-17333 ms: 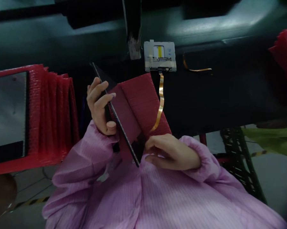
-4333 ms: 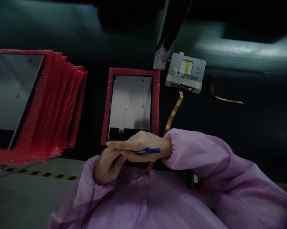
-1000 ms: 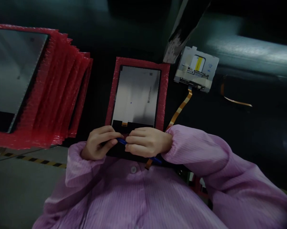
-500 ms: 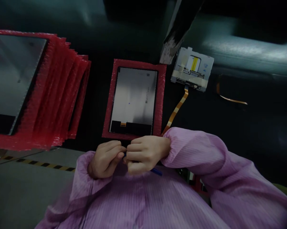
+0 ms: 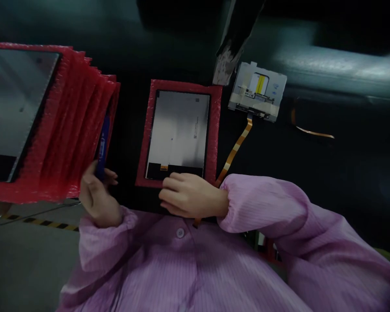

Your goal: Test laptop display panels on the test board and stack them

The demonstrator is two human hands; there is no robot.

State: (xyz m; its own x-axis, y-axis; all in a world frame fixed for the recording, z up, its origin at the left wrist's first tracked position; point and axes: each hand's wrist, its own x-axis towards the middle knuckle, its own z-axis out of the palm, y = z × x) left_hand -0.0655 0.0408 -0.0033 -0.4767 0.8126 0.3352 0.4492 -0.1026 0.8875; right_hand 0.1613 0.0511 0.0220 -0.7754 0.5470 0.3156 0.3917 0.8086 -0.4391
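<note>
A grey display panel lies flat on a red bubble-wrap sheet in the middle of the dark bench. My right hand rests on the sheet's near edge, fingers loosely curled at the panel's dark bottom strip, holding nothing that I can see. My left hand is out to the left, closed around a blue pen that points up beside the red stack.
A fanned stack of red bubble-wrap sleeves with a panel on top fills the left. A small white test board with an orange flex cable sits right of the panel. A dark post stands behind.
My hands have parted. The left hand has carried the blue pen away to the left, near the red stack. The right hand has moved up onto the sheet's near edge.
</note>
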